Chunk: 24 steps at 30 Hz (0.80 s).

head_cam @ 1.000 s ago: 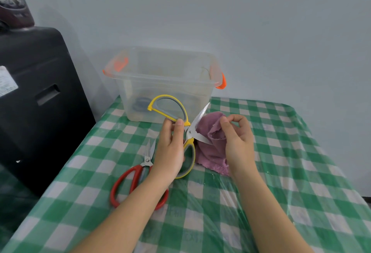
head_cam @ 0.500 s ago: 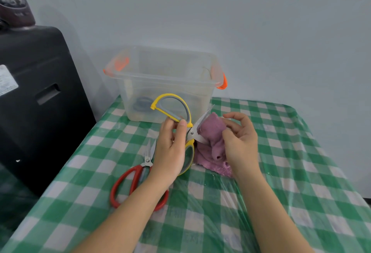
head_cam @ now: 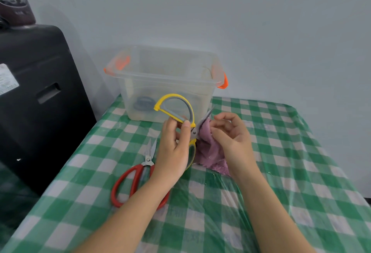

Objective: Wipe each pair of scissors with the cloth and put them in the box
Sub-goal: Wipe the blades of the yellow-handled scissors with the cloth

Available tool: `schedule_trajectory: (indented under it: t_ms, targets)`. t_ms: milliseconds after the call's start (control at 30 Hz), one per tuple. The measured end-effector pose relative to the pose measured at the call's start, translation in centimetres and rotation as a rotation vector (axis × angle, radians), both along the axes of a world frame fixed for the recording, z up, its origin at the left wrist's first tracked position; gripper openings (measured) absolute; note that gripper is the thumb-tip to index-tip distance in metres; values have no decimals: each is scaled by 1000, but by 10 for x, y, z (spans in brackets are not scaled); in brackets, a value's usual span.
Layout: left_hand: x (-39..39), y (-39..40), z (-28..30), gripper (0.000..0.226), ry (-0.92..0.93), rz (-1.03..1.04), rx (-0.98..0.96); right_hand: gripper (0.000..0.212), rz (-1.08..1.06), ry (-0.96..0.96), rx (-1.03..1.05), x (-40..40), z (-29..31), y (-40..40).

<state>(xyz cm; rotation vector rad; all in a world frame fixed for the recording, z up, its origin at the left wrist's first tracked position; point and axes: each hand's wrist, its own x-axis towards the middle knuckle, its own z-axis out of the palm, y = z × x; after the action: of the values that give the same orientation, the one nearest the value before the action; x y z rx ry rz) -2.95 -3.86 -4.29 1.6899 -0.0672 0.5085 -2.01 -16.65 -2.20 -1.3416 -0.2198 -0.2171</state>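
Note:
My left hand [head_cam: 173,150] grips the yellow-and-grey scissors [head_cam: 176,105] by the handles, near the pivot, with the blades spread and pointing up to the right. My right hand [head_cam: 230,140] pinches the purple cloth [head_cam: 208,152] against one blade. Red-handled scissors [head_cam: 138,178] lie flat on the tablecloth under my left forearm, partly hidden by it. The clear plastic box [head_cam: 166,76] with orange latches stands at the back of the table; a blue-grey scissor handle [head_cam: 143,103] shows through its wall.
The table carries a green-and-white checked cloth [head_cam: 291,152] under clear plastic film. A black case [head_cam: 36,96] stands close to the table's left edge, with a dark jar [head_cam: 14,3] on top. A pale wall rises behind the box.
My right hand has slid the cloth upward along the blade. The yellow scissors have tilted slightly, their upper handle moving right.

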Motion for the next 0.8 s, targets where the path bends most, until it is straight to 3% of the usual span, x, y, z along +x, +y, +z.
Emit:
schedule_trajectory:
  t_ms: [133,333,567,800]
  targets:
    - [-1,1,0,23,-77,-12,55,28,-10,-37,-81,0,-2,2]
    - [0,2,-4,24,-133,0,91,10,-30,-23,-225,0,-5,3]
    - [0,2,-3,21,-155,-4,109,23,133,-91,-255,-6,4,0]
    - [0,1,-3,20,-144,-4,111,29,147,-32,-227,-5,3,-1]
